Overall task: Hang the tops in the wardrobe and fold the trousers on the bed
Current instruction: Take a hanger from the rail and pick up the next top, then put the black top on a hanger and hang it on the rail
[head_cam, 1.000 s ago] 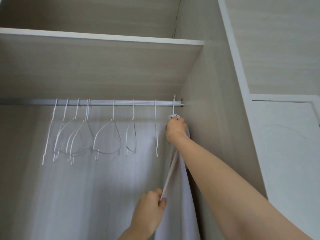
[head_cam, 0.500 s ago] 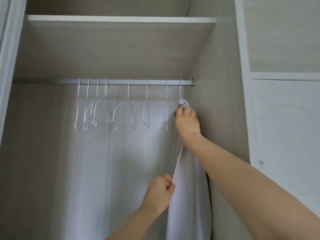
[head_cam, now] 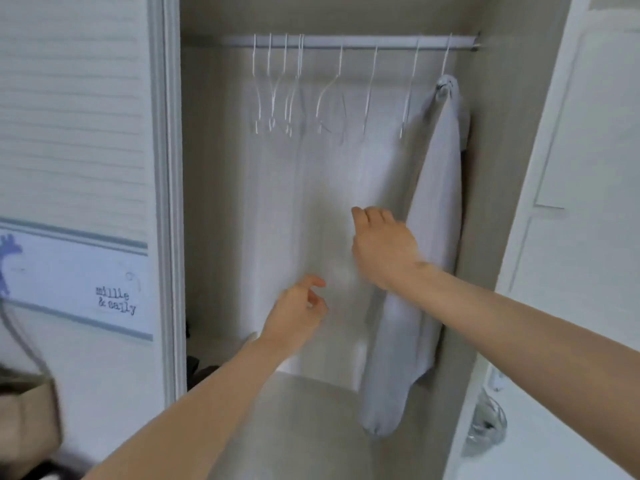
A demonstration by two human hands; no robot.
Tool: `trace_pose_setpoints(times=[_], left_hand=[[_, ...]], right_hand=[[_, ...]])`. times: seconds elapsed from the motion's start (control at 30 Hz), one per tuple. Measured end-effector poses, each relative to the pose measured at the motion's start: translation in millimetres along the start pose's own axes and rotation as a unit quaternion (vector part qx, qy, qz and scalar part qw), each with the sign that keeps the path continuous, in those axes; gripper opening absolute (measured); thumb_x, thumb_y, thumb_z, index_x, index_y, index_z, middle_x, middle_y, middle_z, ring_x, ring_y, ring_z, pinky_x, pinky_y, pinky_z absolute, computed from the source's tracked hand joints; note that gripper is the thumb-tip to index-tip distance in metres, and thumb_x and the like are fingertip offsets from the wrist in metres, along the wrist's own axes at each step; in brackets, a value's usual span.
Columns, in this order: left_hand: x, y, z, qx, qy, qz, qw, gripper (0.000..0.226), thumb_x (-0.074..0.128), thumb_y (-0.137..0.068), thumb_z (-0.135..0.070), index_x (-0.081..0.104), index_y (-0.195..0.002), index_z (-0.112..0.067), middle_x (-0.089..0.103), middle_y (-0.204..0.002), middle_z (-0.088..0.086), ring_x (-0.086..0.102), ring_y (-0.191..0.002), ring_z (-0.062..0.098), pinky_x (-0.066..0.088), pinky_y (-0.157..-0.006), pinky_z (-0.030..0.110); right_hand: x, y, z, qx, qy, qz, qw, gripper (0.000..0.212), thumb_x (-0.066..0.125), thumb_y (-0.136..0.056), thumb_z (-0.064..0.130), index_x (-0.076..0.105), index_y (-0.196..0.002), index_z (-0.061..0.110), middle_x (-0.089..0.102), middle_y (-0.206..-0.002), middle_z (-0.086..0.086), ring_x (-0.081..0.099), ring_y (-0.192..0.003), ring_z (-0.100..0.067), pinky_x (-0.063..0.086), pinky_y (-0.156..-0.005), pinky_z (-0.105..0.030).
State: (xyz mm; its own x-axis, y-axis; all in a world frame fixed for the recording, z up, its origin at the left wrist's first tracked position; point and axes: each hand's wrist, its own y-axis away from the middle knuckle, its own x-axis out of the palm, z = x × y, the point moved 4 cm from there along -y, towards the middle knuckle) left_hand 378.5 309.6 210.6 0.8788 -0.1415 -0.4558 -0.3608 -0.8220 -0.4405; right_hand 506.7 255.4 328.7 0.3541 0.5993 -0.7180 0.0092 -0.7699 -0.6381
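Head view: pale top hangs lengthwise downward; left grip and right grip loose, empty.

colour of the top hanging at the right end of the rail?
Pale grey, plain; the top shows best in the head view.

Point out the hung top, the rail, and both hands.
hung top (head_cam: 438,202): head view, mid-body of the fabric.
rail (head_cam: 346,41): head view, bare stretch between hooks.
left hand (head_cam: 294,315): head view, back of hand.
right hand (head_cam: 382,245): head view, back of hand.
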Motion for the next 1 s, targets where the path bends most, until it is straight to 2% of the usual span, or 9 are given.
trace_pose_setpoints(times=[0.13, 0.23, 0.37, 0.47, 0.53, 0.63, 0.73, 0.87, 1.0], left_hand=[[-21, 63, 44, -0.064, -0.013, -0.035, 0.997, 0.027, 0.048, -0.091, -0.007, 0.059, -0.112, -0.021, 0.069, -0.084, 0.002, 0.068, -0.073, 0.025, 0.056, -0.063, 0.034], [-24, 115, 81, -0.122, -0.026, -0.061, 0.990, 0.025, 0.048, -0.092, -0.008, 0.059, -0.108, -0.022, 0.069, -0.081, 0.000, 0.067, -0.073, 0.020, 0.058, -0.070, 0.039], [-9, 181, 132, -0.192, -0.077, -0.055, 0.977, 0.020, 0.047, -0.095, -0.014, 0.058, -0.110, -0.022, 0.065, -0.074, -0.009, 0.065, -0.074, 0.014, 0.056, -0.073, 0.035], [16, 235, 173, -0.247, -0.115, -0.022, 0.962, 0.020, 0.047, -0.096, -0.016, 0.058, -0.111, -0.021, 0.066, -0.079, -0.005, 0.065, -0.073, 0.019, 0.056, -0.071, 0.039], [36, 276, 204, -0.294, -0.133, -0.015, 0.947, 0.020, 0.046, -0.096, -0.017, 0.058, -0.111, -0.022, 0.068, -0.080, -0.001, 0.066, -0.071, 0.021, 0.056, -0.067, 0.043], [63, 339, 249, -0.380, -0.124, -0.033, 0.916, 0.022, 0.046, -0.094, -0.017, 0.059, -0.109, -0.024, 0.069, -0.081, 0.003, 0.066, -0.073, 0.024, 0.056, -0.072, 0.044], [92, 414, 296, -0.458, -0.097, -0.041, 0.883, 0.022, 0.047, -0.090, -0.015, 0.060, -0.104, -0.027, 0.068, -0.077, -0.005, 0.066, -0.070, 0.016, 0.056, -0.070, 0.041], [133, 516, 363, -0.531, -0.091, -0.039, 0.841, 0.020, 0.051, -0.088, -0.017, 0.060, -0.098, -0.030, 0.070, -0.076, -0.007, 0.066, -0.067, 0.009, 0.057, -0.072, 0.035], [175, 614, 437, -0.594, -0.092, -0.039, 0.798, 0.017, 0.055, -0.087, -0.017, 0.058, -0.085, -0.033, 0.069, -0.081, -0.008, 0.066, -0.078, 0.013, 0.055, -0.073, 0.031]], right_hand=[[40, 59, 68, -0.088, -0.072, 0.038, 0.993, 0.054, 0.044, -0.092, 0.017, 0.030, -0.143, 0.007, 0.049, -0.130, -0.011, 0.044, -0.123, -0.030, 0.041, -0.094, -0.039], [74, 108, 110, -0.127, -0.132, 0.065, 0.981, 0.048, 0.042, -0.093, 0.020, 0.035, -0.139, 0.008, 0.053, -0.125, -0.010, 0.047, -0.118, -0.030, 0.041, -0.090, -0.039], [124, 177, 156, -0.182, -0.209, 0.121, 0.953, 0.038, 0.042, -0.095, 0.021, 0.044, -0.131, 0.008, 0.057, -0.120, -0.009, 0.051, -0.111, -0.028, 0.045, -0.085, -0.036], [166, 235, 181, -0.231, -0.251, 0.167, 0.925, 0.036, 0.042, -0.096, 0.023, 0.046, -0.128, 0.009, 0.059, -0.118, -0.009, 0.053, -0.109, -0.026, 0.048, -0.085, -0.036], [197, 276, 197, -0.256, -0.270, 0.198, 0.907, 0.036, 0.040, -0.096, 0.023, 0.048, -0.128, 0.009, 0.059, -0.117, -0.008, 0.053, -0.109, -0.026, 0.048, -0.085, -0.036], [237, 336, 218, -0.287, -0.303, 0.239, 0.877, 0.034, 0.040, -0.096, 0.019, 0.052, -0.125, 0.006, 0.060, -0.110, -0.009, 0.055, -0.104, -0.028, 0.047, -0.083, -0.037], [278, 401, 246, -0.306, -0.347, 0.272, 0.844, 0.029, 0.046, -0.095, 0.016, 0.056, -0.119, 0.006, 0.063, -0.104, -0.009, 0.059, -0.099, -0.026, 0.050, -0.080, -0.034], [346, 500, 294, -0.326, -0.359, 0.354, 0.800, 0.032, 0.040, -0.098, 0.023, 0.050, -0.125, 0.010, 0.061, -0.112, -0.005, 0.057, -0.104, -0.023, 0.049, -0.085, -0.034], [417, 600, 342, -0.324, -0.371, 0.438, 0.752, 0.028, 0.044, -0.097, 0.019, 0.048, -0.123, 0.008, 0.059, -0.110, -0.009, 0.055, -0.100, -0.027, 0.049, -0.078, -0.037]])
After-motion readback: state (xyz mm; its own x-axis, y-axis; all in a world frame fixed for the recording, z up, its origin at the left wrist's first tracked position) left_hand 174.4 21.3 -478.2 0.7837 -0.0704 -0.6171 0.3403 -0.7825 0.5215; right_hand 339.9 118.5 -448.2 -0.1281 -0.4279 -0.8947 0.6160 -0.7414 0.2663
